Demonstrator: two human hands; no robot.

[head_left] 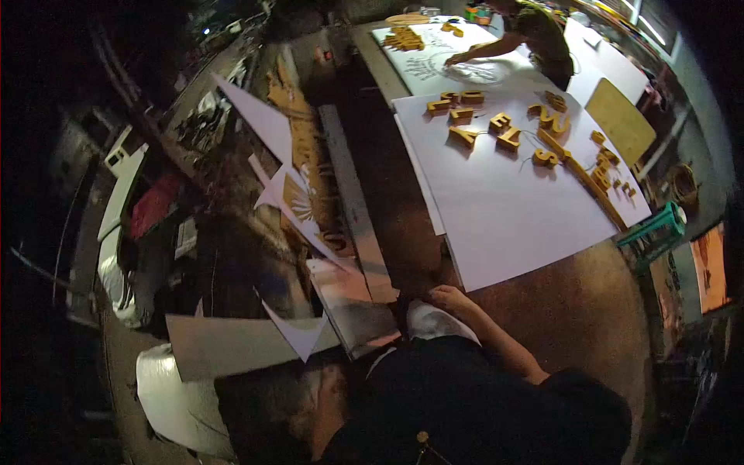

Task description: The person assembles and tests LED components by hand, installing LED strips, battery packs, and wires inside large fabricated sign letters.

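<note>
Neither of my hands shows in the head view. Close below the camera a person in a black shirt (473, 403) bends forward. Their hand (448, 296) rests at the near corner of a large white sheet (504, 217), next to a white piece (434, 319). Several golden block letters (504, 132) lie scattered on the far half of the sheet. At the far end a second person in an olive shirt (535, 31) leans over another white sheet (449, 66) with a drawn pattern, one hand flat on it.
A long grey plank (353, 201) and loose white offcuts (263, 116) lie left of the sheet. More golden letters (403, 37) are piled at the far end. A wooden board (620, 120) and a green stool (659, 229) stand at the right. The left side is dark clutter.
</note>
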